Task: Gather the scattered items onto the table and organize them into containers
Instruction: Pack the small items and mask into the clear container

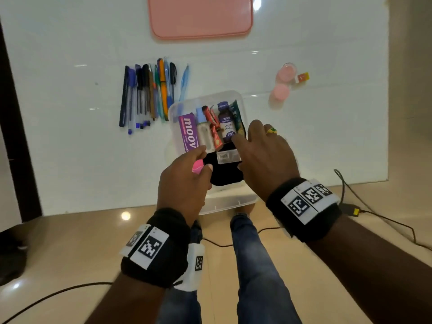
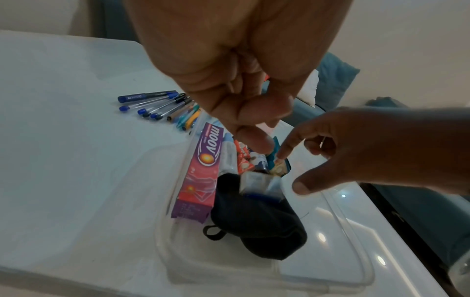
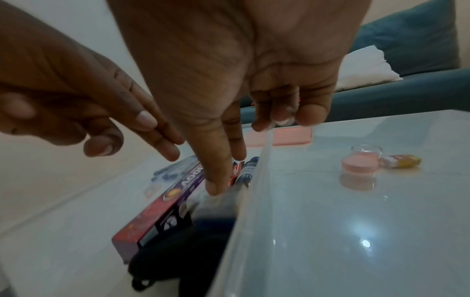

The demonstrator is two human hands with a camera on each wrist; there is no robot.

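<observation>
The right hand [image 1: 264, 157] is spread, its index fingertip pressing a small clear packet [image 1: 228, 156] lying on a black pouch [image 1: 224, 174] inside the clear box [image 1: 233, 202]. Just beside it, the left hand [image 1: 184, 181] hovers with fingers loosely curled, gripping nothing. Past the fingertips stand a purple carton [image 1: 188, 133] and a bottle [image 1: 225, 123]. Further left lie pens [image 1: 149, 94].

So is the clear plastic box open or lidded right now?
Open. The clear plastic box has no lid on; the right hand reaches straight down among its contents.
</observation>
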